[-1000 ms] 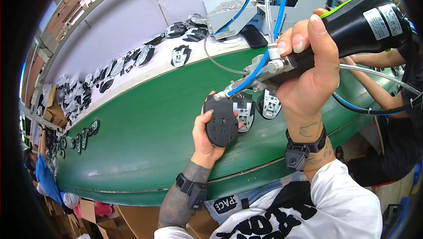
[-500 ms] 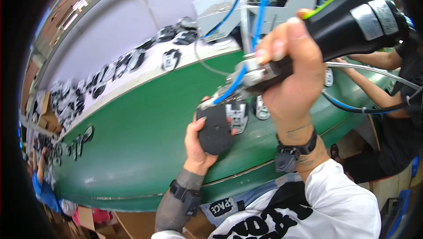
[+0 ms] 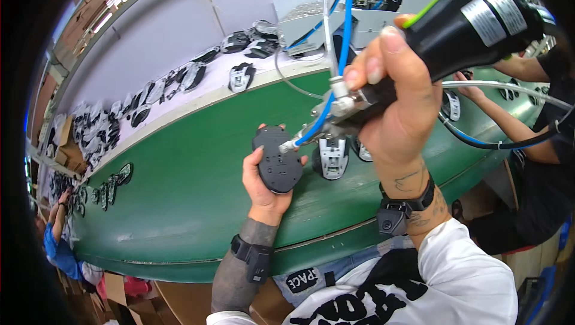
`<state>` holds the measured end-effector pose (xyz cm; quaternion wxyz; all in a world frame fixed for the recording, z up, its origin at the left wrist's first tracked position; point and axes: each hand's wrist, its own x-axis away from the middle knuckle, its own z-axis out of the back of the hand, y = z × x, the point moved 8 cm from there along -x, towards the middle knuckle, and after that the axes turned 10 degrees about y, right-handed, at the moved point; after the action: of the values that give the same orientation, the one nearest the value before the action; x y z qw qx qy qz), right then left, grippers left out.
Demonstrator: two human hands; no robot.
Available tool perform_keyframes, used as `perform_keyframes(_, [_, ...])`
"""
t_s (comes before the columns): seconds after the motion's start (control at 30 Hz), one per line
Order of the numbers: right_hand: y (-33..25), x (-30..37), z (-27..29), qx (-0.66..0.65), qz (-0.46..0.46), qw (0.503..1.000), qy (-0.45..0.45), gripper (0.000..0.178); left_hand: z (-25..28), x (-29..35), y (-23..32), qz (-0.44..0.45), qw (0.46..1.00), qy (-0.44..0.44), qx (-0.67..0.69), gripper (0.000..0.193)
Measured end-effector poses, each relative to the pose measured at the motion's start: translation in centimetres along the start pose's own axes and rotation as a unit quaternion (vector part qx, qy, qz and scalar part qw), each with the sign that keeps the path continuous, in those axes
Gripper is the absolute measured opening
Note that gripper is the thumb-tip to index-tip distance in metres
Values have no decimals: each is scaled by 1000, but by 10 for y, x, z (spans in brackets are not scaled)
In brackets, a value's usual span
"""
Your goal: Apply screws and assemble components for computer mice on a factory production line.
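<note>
1. Fingers (image 3: 254,158) of the left hand (image 3: 263,192) grasp a dark mouse-shaped shell (image 3: 280,169) near the frame's centre.
2. The right hand (image 3: 407,103), right of centre, grips a black power driver (image 3: 443,43), its tip (image 3: 286,146) over the shell; contact unclear.
3. A black-and-white part (image 3: 333,158) lies on the green worktop (image 3: 179,205), right of the shell.
4. Similar parts (image 3: 241,78) line the white ledge (image 3: 212,85), upper left; a co-worker's arm (image 3: 506,109) shows at right.

Tool tip (image 3: 287,145) farther down shell (image 3: 280,171)
</note>
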<state>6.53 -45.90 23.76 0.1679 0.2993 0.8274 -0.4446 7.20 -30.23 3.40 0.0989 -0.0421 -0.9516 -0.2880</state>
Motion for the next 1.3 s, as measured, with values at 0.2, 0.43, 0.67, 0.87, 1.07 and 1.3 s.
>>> perform_keyframes(0.2, [2, 0, 1, 0, 33, 999, 15, 23, 2, 6, 6, 1, 1000, -2, 7, 54])
perform_keyframes(0.43, [-4, -5, 9, -2, 62, 997, 34, 20, -4, 9, -5, 38, 999, -11, 20, 48])
perform_keyframes(0.67, [10, -5, 6, -90, 0, 996, 23, 8, -10, 22, 2, 29, 999, -20, 21, 48])
perform_keyframes(0.87, [-2, -14, 15, -36, 34, 998, 46, 8, 10, -6, 2, -40, 993, 72, -85, 34])
perform_keyframes(1.07, [13, -4, 2, -54, -52, 997, 2, 37, 37, -10, 12, -48, 986, 136, -80, 41])
perform_keyframes(1.3, [16, 4, -9, -69, -81, 994, -26, 46, 26, -7, 14, -64, 989, 127, -36, 32])
